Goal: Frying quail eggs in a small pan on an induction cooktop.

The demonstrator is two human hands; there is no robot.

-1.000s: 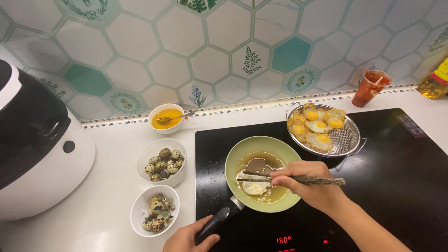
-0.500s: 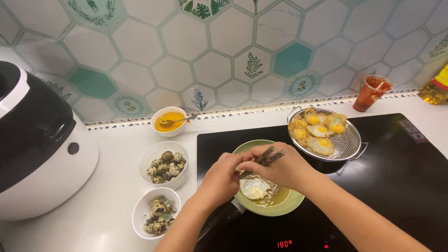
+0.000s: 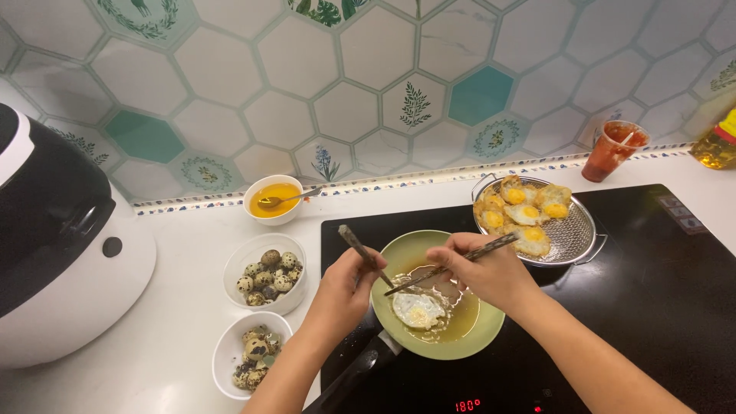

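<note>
A small green frying pan (image 3: 491,337) sits on the black induction hob (image 3: 659,307), with oil and one small fried egg (image 3: 418,309) in it. My left hand (image 3: 343,287) holds one dark chopstick (image 3: 360,249) at the pan's left rim. My right hand (image 3: 479,268) holds the other chopstick (image 3: 452,263) over the pan, its tip just above the egg. The pan's black handle (image 3: 356,376) points toward me, under my left forearm.
A metal strainer (image 3: 571,234) with several fried eggs stands at the pan's right. On the white counter: a bowl of speckled quail eggs (image 3: 267,274), a bowl of shells (image 3: 249,356), a bowl of yellow liquid with a spoon (image 3: 272,199), a black-and-white cooker (image 3: 54,245), a red sauce cup (image 3: 613,149), an oil bottle (image 3: 717,142).
My left hand left the pan handle, came up to my right hand and took one chopstick. Each hand now holds one chopstick, spread apart over the pan.
</note>
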